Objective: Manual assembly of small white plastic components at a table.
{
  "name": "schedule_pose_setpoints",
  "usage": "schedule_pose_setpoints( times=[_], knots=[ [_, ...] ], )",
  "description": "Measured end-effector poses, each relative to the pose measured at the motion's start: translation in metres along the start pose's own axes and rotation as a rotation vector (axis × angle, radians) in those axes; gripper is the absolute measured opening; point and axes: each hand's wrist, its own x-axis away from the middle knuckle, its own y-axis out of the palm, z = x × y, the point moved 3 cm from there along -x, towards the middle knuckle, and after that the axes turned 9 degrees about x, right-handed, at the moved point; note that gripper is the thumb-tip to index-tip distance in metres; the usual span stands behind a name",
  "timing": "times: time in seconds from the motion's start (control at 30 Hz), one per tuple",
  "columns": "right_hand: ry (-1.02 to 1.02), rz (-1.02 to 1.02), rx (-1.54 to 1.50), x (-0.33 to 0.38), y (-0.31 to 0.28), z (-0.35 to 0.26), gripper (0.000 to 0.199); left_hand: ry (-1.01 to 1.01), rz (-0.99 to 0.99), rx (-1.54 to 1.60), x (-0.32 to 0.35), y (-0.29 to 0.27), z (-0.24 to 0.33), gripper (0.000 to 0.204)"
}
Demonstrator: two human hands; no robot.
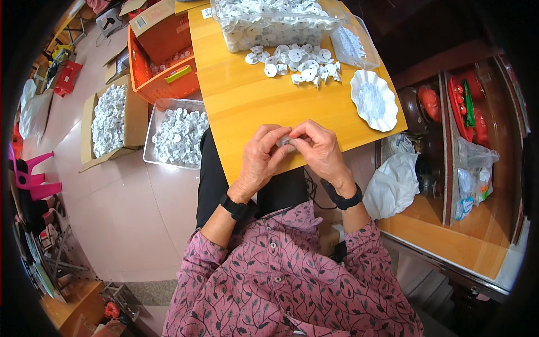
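Over the near edge of the yellow wooden table (236,106), my left hand (263,154) and my right hand (319,150) meet fingertip to fingertip. Between them is a small white plastic part (284,141), pinched by both hands and partly covered by the fingers. Farther back on the table lies a loose pile of white round plastic parts (307,63). To the right of my hands, a white scalloped dish (387,119) holds small clear pieces (370,100).
A clear bin (264,39) heaped with white parts and a clear bag (351,48) stand at the table's back. Left on the floor are an orange crate (163,84), a cardboard box (87,132) and a clear tub (149,151) of parts. Shelves (446,151) stand at right.
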Motion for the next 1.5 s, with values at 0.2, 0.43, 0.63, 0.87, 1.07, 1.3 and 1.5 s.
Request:
schedule_pose_setpoints(
  times=[0.2, 0.43, 0.63, 0.87, 1.07, 1.3, 1.5],
  knots=[
    [-0.012, 0.138, 0.187, 0.02, -0.016, 0.022, 0.012, -0.047, 0.111, 0.168, 0.003, -0.011, -0.019, 0.028],
    [-0.187, -0.027, 0.496, 0.047, -0.02, 0.01, 0.035, -0.125, 0.146, 0.368, 0.004, -0.01, -0.023, 0.027],
    [-0.193, -0.067, 0.605, 0.055, -0.015, 0.005, 0.039, -0.149, 0.132, 0.49, 0.004, -0.011, -0.021, 0.029],
    [-0.247, 0.041, 0.583, 0.066, -0.007, 0.015, 0.033, -0.318, 0.148, 0.774, 0.01, -0.01, -0.026, 0.029],
    [-0.281, 0.171, 0.523, 0.073, -0.001, 0.015, 0.018, -0.396, 0.086, 0.905, 0.013, 0.002, -0.022, 0.027],
    [0.177, 0.276, -0.072, 0.074, 0.005, 0.018, 0.006, -0.419, 0.069, 0.928, 0.012, 0.0, -0.019, 0.028],
    [0.418, 0.265, -0.517, 0.06, 0.01, 0.006, 0.012, -0.445, 0.073, 1.068, 0.016, 0.001, -0.026, 0.029]
  ],
)
